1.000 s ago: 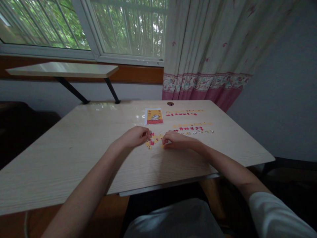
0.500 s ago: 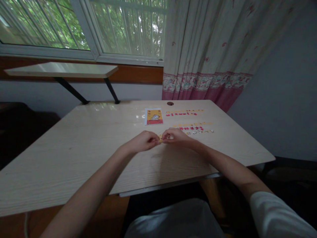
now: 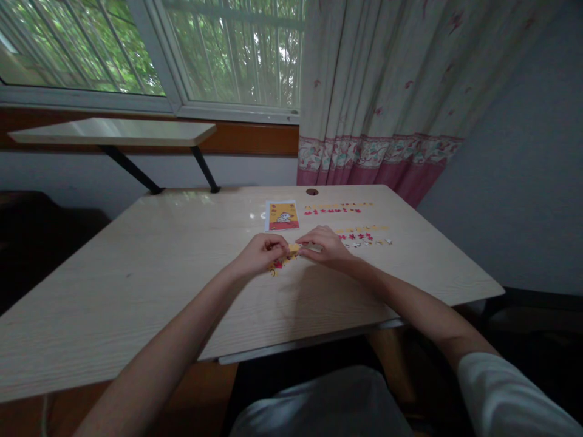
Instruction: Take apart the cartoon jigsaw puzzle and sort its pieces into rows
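Observation:
My left hand (image 3: pixel 263 254) is closed in a pinch at the left end of some small yellow jigsaw pieces (image 3: pixel 294 249). From the other side my right hand (image 3: pixel 327 247) pinches the same pieces with thumb and index finger, low over the desk. Just below my left fingertips show more yellow and red jigsaw pieces (image 3: pixel 278 265), partly covered by that hand. Whether they are joined to the pieces between my hands I cannot tell. Beyond my hands lies a picture card (image 3: pixel 282 216) with a white animal on yellow and red.
Rows of loose red jigsaw pieces (image 3: pixel 332 212), yellow pieces (image 3: pixel 373 229) and white pieces (image 3: pixel 370 243) lie on the right of the wooden desk (image 3: pixel 173 267). A raised shelf (image 3: pixel 113 132) stands at the back left. A round cable hole (image 3: pixel 312 192) is near the back edge.
My hands have tilted and shifted slightly up, and yellow and red pieces now show beneath my left fingers. The view has moved a little.

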`<state>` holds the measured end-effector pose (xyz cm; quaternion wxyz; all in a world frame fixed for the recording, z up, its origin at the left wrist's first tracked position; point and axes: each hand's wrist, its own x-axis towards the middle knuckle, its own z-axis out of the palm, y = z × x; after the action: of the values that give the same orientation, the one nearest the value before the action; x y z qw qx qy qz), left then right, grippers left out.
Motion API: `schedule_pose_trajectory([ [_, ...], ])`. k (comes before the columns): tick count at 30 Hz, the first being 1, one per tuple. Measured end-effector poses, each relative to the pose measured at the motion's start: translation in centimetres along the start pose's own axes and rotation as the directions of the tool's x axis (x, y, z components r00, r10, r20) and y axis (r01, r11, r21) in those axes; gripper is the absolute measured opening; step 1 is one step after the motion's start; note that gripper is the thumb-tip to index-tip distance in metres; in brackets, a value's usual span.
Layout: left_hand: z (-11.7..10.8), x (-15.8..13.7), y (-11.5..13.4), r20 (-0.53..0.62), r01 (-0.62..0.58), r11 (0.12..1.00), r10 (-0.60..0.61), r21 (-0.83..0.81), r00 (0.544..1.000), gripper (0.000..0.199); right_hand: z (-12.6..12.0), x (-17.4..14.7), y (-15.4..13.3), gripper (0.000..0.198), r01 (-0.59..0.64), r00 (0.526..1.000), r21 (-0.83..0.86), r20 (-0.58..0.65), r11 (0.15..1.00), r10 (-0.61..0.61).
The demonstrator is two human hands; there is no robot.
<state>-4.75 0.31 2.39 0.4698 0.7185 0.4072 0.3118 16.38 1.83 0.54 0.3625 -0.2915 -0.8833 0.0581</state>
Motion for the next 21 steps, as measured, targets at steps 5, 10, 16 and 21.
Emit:
schedule_pose_trajectory([
  [5, -0.2, -0.1, 0.1, 0.029, -0.023, 0.999, 0.021, 0.049, 0.999, 0.021, -0.7, 0.1, 0.3, 0.025, -0.014, 1.0, -0.044, -0.012, 0.999, 0.013],
  [10, -2.7, -0.2, 0.4, -0.053, -0.041, 0.927, 0.066, 0.373, 0.996, 0.022, -2.5, 0.2, 1.6, 0.022, -0.1, 0.982, -0.076, -0.165, 0.992, 0.086],
  [16, -5.2, -0.2, -1.0, -0.119, 0.046, 0.7, 0.056, 0.713, 0.991, 0.028, -3.8, 0.2, 3.0, 0.022, -0.095, 0.964, -0.109, -0.259, 0.989, 0.064],
  [21, -5.1, -0.3, -1.3, -0.085, 0.044, 0.682, 0.027, 0.73, 0.996, 0.028, -4.2, 0.3, 3.0, 0.02, -0.069, 0.958, -0.13, -0.284, 0.989, 0.029],
])
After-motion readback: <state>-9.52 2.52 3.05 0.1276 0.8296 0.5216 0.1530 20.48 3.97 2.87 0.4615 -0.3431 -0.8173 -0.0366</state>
